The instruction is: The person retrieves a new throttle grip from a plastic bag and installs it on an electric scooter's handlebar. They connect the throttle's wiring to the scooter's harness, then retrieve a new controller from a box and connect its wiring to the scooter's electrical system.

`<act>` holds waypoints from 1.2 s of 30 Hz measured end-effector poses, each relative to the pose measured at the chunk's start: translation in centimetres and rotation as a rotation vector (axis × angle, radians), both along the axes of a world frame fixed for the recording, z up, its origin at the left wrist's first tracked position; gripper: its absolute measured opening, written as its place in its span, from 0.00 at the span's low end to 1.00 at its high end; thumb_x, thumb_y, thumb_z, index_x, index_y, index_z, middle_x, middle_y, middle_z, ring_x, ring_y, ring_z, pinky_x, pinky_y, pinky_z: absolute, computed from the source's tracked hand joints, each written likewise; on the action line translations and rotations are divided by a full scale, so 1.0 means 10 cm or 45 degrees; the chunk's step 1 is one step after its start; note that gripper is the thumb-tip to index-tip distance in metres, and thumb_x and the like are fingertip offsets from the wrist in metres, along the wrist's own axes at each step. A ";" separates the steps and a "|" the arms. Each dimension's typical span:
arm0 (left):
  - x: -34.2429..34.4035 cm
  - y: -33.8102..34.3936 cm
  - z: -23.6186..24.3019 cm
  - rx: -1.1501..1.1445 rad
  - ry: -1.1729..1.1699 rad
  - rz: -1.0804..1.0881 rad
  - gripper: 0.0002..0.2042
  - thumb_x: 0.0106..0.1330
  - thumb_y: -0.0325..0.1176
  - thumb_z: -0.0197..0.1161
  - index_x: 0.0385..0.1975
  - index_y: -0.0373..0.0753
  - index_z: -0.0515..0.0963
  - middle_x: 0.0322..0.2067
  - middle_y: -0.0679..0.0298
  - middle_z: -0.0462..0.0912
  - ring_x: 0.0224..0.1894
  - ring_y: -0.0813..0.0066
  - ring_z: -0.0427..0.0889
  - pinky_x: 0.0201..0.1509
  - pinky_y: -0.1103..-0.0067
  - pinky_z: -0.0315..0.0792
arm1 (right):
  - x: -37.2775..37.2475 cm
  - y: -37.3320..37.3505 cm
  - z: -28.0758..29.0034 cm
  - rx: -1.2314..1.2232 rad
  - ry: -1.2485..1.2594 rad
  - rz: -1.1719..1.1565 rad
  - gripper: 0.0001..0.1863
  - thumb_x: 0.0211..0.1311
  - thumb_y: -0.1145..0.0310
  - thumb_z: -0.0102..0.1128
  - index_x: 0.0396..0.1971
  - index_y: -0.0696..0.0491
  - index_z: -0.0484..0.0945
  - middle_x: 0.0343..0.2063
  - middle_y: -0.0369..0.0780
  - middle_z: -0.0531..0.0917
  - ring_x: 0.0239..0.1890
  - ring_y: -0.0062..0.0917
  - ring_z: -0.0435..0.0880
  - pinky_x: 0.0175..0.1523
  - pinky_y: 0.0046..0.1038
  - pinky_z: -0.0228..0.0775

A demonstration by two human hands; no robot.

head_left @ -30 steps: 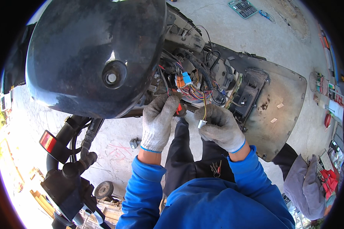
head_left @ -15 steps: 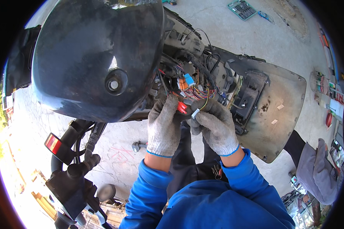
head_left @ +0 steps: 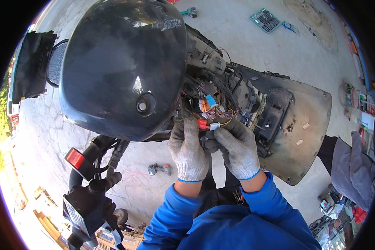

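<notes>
Both my hands wear grey-white knitted gloves with blue cuffs. My left hand (head_left: pixel 188 146) pinches a red wire connector (head_left: pixel 203 123). In my right hand (head_left: pixel 236 146) is a white wire connector (head_left: pixel 214 126) with a yellow-green wire running from it. The two connectors sit end to end, close together or touching; whether they are joined I cannot tell. Just beyond my fingers, a bundle of coloured wires (head_left: pixel 223 112) spills from the opened vehicle body, with an orange connector (head_left: pixel 204 105) and a blue connector (head_left: pixel 211 100) among it.
A large glossy black cover (head_left: pixel 121 66) rises at the left. Rightward extends a dusty panel (head_left: pixel 308 125) with a black housing (head_left: pixel 276 112). Handlebar parts (head_left: pixel 89 187) stand lower left. On the concrete floor lie a power tool (head_left: pixel 159 169), a green drill (head_left: pixel 190 12) and a tool case (head_left: pixel 265 21).
The red and white connectors have come together, the white one turning to line up with the red. The view has shifted, so the cover and my hands appear farther right and lower.
</notes>
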State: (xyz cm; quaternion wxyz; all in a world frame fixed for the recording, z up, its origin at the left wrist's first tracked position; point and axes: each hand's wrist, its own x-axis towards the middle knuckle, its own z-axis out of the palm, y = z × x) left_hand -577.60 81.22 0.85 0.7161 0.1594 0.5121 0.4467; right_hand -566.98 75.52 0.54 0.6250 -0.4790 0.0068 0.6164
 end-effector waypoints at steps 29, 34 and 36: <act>0.16 -0.09 -0.26 0.071 0.033 0.225 0.13 0.77 0.43 0.68 0.46 0.39 0.79 0.45 0.60 0.88 0.45 0.71 0.86 0.50 0.73 0.81 | -0.10 0.14 -0.12 0.058 -0.216 -0.110 0.06 0.71 0.73 0.69 0.42 0.59 0.85 0.33 0.36 0.88 0.33 0.14 0.81 0.39 0.20 0.73; 0.17 -0.07 -0.25 0.104 0.016 0.237 0.13 0.78 0.43 0.67 0.47 0.38 0.79 0.43 0.60 0.88 0.44 0.70 0.87 0.50 0.72 0.81 | -0.11 0.17 -0.07 -0.008 -0.295 -0.092 0.05 0.71 0.73 0.69 0.40 0.59 0.85 0.32 0.36 0.87 0.32 0.13 0.80 0.36 0.18 0.71; 0.17 -0.07 -0.25 0.125 -0.003 0.219 0.13 0.78 0.43 0.66 0.47 0.38 0.80 0.43 0.59 0.89 0.44 0.70 0.87 0.50 0.72 0.82 | -0.13 0.18 -0.06 -0.023 -0.323 -0.105 0.05 0.71 0.73 0.69 0.40 0.59 0.85 0.31 0.35 0.87 0.31 0.12 0.80 0.35 0.18 0.71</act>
